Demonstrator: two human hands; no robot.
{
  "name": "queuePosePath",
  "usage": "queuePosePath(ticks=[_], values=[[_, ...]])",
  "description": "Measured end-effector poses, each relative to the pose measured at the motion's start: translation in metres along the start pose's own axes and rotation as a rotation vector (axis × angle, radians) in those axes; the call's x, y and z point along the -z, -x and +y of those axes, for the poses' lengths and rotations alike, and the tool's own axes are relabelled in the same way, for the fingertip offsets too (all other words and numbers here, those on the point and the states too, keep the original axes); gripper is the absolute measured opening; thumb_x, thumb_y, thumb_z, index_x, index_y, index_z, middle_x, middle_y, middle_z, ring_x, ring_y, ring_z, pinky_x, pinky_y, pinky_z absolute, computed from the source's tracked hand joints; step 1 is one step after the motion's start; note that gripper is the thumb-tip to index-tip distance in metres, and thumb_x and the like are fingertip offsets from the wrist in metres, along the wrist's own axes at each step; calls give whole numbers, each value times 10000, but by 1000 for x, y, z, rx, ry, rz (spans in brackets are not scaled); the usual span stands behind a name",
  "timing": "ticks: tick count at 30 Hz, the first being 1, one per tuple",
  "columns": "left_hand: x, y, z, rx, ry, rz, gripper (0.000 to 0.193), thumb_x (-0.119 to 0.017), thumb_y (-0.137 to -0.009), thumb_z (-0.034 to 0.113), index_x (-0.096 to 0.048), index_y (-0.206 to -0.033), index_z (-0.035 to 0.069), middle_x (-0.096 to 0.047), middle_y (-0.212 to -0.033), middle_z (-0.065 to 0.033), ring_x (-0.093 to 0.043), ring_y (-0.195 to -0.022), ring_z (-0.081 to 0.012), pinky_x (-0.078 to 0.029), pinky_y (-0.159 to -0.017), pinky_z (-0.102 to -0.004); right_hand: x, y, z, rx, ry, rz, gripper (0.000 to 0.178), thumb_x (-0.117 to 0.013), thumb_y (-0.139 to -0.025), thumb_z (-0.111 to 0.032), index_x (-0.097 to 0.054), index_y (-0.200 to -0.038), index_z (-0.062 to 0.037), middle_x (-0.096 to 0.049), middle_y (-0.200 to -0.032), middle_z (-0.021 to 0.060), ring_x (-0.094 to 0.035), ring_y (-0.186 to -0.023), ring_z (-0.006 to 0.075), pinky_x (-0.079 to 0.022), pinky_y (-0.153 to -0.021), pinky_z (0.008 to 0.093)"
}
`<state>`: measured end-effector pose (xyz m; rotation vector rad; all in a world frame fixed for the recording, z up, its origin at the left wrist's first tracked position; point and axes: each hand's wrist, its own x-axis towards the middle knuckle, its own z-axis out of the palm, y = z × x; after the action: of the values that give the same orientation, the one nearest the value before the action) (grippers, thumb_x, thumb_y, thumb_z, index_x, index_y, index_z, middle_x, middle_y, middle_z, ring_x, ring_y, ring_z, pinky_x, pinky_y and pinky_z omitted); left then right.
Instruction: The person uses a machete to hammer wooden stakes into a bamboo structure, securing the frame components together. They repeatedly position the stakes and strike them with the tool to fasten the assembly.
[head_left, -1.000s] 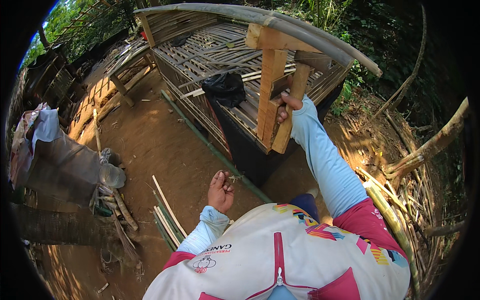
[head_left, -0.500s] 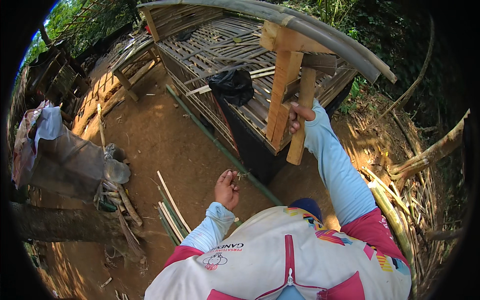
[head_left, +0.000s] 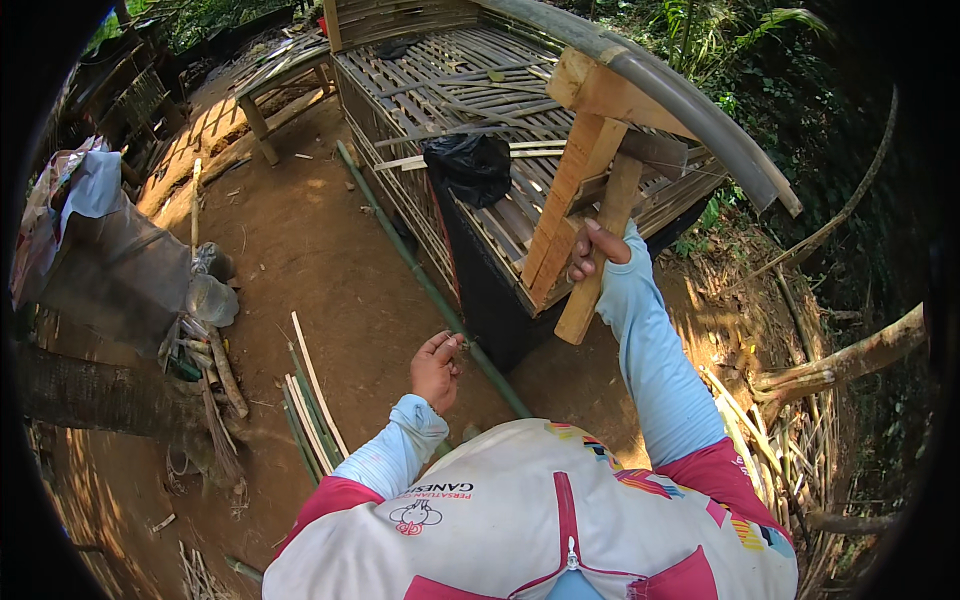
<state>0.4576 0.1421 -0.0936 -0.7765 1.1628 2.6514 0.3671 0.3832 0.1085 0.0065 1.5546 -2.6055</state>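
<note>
Wooden handle (head_left: 581, 312) gripped; hands (head_left: 598, 250) (head_left: 436, 372) apart, right higher.

A wooden bench (head_left: 257, 128) stands on brown earth (head_left: 290, 235) beyond grey sheeting (head_left: 130, 270).

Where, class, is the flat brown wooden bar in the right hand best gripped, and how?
Probably around mid-length on the wooden bar, from the person's right, as the right hand does: its straight, slim shape lets fingers wrap, and its lower end is free.

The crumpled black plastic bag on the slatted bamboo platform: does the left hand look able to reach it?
Probably yes, by leaning: the bag lies near the edge of the platform; nothing visible blocks the left hand.
</note>
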Motion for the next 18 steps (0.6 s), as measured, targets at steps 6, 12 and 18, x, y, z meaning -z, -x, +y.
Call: queuePosePath(ticks=[6,12,18], values=[[-31,10,15,-159,-90,-60,129,-651,-927,111,-630,-1045,66,-689,-938,-17,-472,-607,-37,-391,-533,-213,4,4,-4,-27,-44,-51,237,-640,-927,-145,-441,-1048,-103,-535,-731,59,-497,-548,136,-435,-511,314],[-111,7,64,-704,-454,-259,82,-689,-903,99,-685,-962,42,-667,-877,-11,-535,-673,-55,-415,-581,-213,15,1,-3,-41,-125,-157,273,-707,-880,-195,-490,-988,-70,-533,-711,53,-501,-527,130,-466,-519,325],[-211,35,122,-1410,-969,-497,92,-708,-841,22,-692,-931,31,-696,-904,-69,-632,-713,-150,-486,-612,-282,17,2,-15,-137,-156,-224,270,-697,-883,-221,-513,-988,-54,-527,-702,62,-500,-526,132,-458,-507,308]])
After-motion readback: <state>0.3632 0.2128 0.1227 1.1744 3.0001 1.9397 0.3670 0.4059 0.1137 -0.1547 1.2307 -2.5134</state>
